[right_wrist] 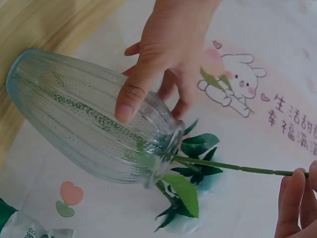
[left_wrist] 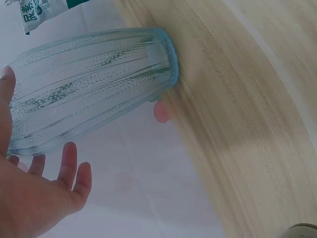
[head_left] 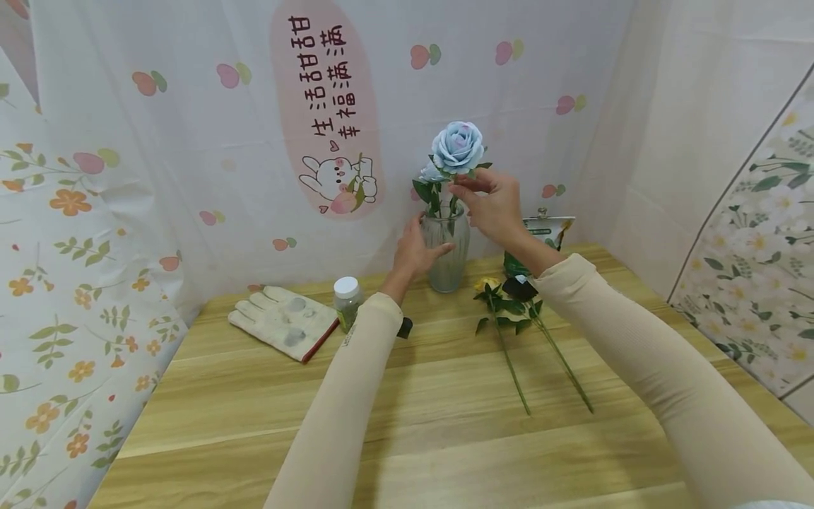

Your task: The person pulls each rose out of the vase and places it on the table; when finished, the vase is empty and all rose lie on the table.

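Observation:
A clear ribbed glass vase [head_left: 446, 272] stands upright near the table's back edge. My left hand [head_left: 416, 251] holds it at the upper part, thumb across the front and fingers on the far side, some spread off the glass. Between thumb and fingertips, my right hand [head_left: 492, 205] pinches the green stem [right_wrist: 242, 168] of a light blue rose [head_left: 458, 147], just below the bloom. That stem's lower end reaches into the vase mouth. Another blue rose [head_left: 431, 174] with green leaves leans in the vase behind it, partly hidden.
Right of the vase, a yellow rose [head_left: 486, 284] and a dark rose [head_left: 520, 288] lie with stems toward the front. A green-and-white bag [head_left: 547, 230] stands behind them. At left are a white glove [head_left: 286, 322] and a white-lidded jar [head_left: 347, 300].

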The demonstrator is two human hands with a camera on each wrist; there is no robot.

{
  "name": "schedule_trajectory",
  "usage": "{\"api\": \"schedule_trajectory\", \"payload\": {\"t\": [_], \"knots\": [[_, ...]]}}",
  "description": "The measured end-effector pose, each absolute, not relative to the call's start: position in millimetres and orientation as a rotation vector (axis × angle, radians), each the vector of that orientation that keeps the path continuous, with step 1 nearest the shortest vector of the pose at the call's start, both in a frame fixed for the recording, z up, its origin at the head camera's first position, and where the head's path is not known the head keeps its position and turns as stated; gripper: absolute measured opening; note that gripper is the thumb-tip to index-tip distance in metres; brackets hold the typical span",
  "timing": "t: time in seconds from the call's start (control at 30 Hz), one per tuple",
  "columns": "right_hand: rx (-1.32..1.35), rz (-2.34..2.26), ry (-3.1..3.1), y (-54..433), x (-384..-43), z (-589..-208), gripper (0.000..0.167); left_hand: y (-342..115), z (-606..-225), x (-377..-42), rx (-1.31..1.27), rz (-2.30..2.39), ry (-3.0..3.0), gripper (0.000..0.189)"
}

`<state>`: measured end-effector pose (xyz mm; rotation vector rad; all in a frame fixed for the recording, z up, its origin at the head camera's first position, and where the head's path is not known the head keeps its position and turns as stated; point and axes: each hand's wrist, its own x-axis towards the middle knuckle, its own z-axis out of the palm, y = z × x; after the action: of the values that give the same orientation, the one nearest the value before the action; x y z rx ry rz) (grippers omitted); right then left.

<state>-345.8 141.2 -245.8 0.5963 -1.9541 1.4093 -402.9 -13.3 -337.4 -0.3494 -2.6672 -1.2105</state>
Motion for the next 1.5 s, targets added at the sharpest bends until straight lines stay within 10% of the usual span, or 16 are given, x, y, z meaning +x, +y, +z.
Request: {"api": "schedule_trajectory", "payload": {"t": [1.5], "knots": [[0.524,1.741,-2.009,180.6,-272.9,-291.8,0.036,-16.5,-338.3,-406.2,-0.376,-1.134,-2.691,0.094]]}}
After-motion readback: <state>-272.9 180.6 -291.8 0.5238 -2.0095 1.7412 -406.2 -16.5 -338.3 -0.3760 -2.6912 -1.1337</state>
